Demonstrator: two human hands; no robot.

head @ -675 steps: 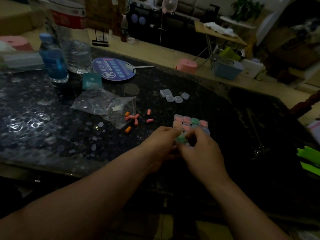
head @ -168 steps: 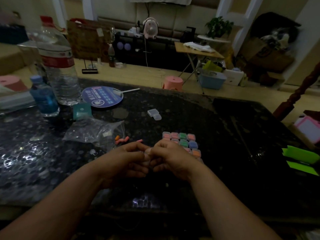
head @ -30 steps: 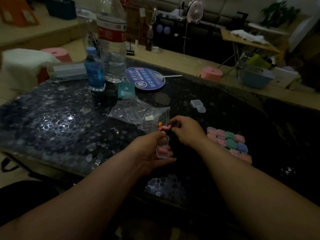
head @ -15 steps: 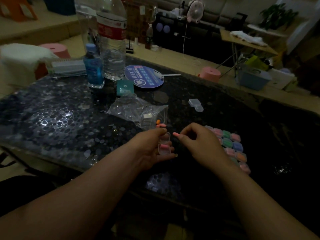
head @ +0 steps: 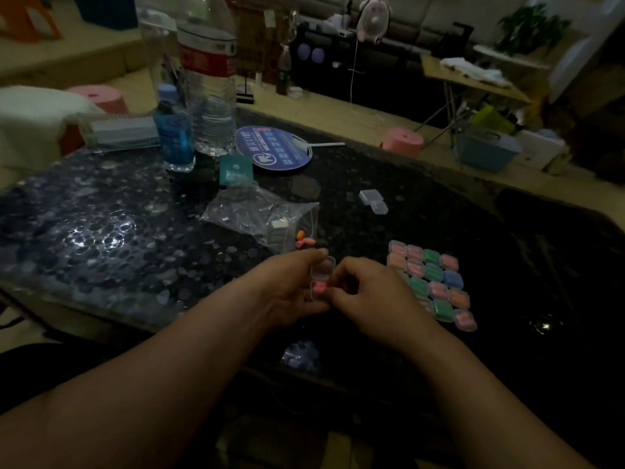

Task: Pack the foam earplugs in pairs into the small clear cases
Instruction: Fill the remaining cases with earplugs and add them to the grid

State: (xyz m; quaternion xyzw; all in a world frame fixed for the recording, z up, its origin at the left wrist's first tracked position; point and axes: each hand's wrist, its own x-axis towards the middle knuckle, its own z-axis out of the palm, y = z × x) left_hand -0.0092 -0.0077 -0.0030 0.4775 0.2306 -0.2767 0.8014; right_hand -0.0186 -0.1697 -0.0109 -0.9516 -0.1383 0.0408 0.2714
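My left hand grips the open clear case, a pink earplug inside. My right hand, apart from the case half a second ago, now pinches its edge. Behind the case, left, lies a plastic bag. To the right are filled cases on the dark table. Far beyond is a pink stool.

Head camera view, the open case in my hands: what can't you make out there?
Head view, all dim:
The open case: earplug count inside, hidden by fingers of the right hand.
Right hand: whether it pinches an earplug or only touches the case, too small.
The filled cases: nearest ones hidden behind the right hand.
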